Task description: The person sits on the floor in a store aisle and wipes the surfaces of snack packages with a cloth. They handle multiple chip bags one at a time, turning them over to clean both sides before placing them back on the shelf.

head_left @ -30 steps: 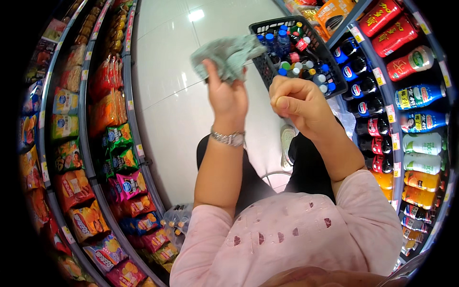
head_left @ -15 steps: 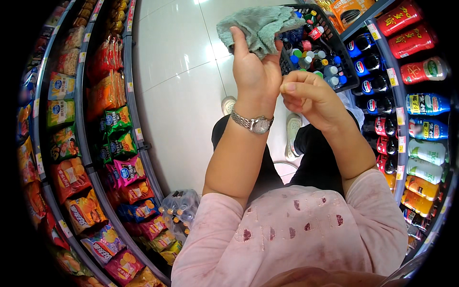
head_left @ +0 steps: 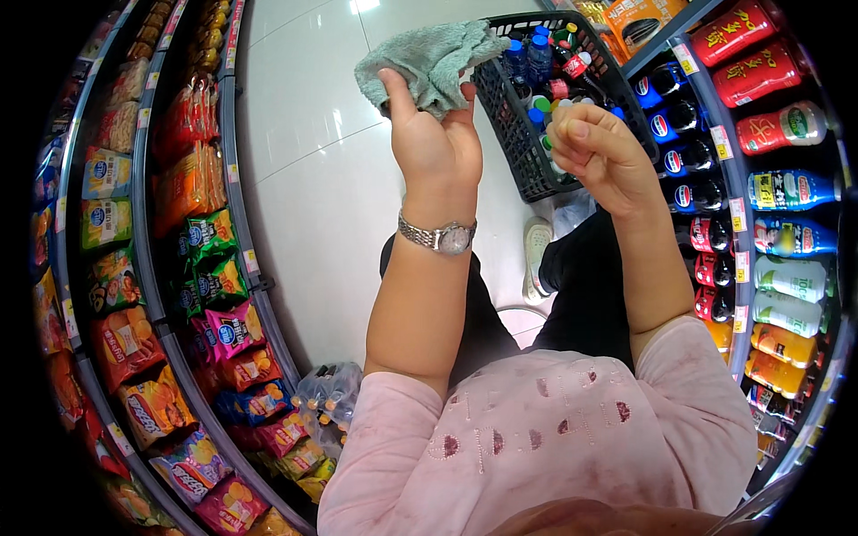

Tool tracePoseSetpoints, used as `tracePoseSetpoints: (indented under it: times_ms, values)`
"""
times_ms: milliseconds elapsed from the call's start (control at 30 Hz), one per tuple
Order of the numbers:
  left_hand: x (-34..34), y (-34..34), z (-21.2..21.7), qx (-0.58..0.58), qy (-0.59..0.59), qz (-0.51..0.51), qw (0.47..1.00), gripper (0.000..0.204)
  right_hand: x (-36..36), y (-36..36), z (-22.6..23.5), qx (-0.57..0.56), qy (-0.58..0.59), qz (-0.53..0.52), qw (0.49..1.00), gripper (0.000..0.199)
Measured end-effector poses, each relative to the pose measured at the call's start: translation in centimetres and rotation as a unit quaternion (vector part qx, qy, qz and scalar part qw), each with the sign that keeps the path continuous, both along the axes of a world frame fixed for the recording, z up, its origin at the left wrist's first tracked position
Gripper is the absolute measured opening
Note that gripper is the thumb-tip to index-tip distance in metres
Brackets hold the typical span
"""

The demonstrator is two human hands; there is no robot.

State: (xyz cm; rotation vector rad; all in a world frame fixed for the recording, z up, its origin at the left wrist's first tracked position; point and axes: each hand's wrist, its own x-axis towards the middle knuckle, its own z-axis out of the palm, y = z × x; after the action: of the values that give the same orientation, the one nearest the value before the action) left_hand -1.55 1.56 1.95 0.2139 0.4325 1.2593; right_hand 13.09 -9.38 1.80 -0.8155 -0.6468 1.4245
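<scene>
A grey-green cloth [head_left: 429,64] lies bunched over the fingers of my left hand [head_left: 436,143], with the thumb pressed on its near side. That wrist wears a silver watch [head_left: 452,238]. To its right, my right hand [head_left: 601,154] is raised with its fingers curled in and the thumb against them; whether anything small is pinched there is hidden. Behind the right hand, in view though apparently lower, stands a black plastic basket [head_left: 516,159] holding several drink bottles [head_left: 539,61] with blue, red and green caps.
Shelves of snack bags [head_left: 134,344] line the left side. On the right, shelves hold bottled drinks [head_left: 791,277]. A plastic-wrapped pack of bottles [head_left: 328,397] stands by the left shelf's foot. Pale glossy tiles [head_left: 308,179] cover the floor between.
My left hand has moved left with the cloth. My right hand has come away from the left wrist and is now apart from it, slightly higher and to the right.
</scene>
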Motion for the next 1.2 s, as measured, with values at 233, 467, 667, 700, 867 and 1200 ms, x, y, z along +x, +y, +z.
tracePoseSetpoints:
  times_ms: [233,467,667,700,867,1200]
  values:
    - [0.9,-0.4,-0.2,-0.017,-0.012,-0.02,1.0,0.033,-2.6,-0.7,0.5,-0.015,0.06,0.089,0.994,0.014]
    - [1.5,-0.9,-0.5,0.007,-0.013,-0.043,0.999,0.034,-5.3,-0.4,0.8,-0.131,0.006,0.063,0.989,0.015]
    - [1.4,-0.9,-0.6,0.008,-0.032,-0.062,0.997,0.035,-5.4,-0.6,0.9,-0.115,-0.088,0.05,0.988,0.012]
    - [1.4,-0.9,-0.6,0.01,-0.035,-0.065,0.997,0.035,-5.4,-0.6,0.9,-0.112,-0.092,0.048,0.988,0.013]
    - [1.3,-0.9,-0.5,-0.014,-0.038,-0.063,0.997,0.036,-5.6,-0.5,0.9,-0.108,-0.103,0.041,0.988,0.013]
    - [1.1,-0.7,-0.7,0.007,-0.029,-0.056,0.998,0.036,-5.5,-0.4,0.6,-0.11,-0.094,0.049,0.988,0.012]
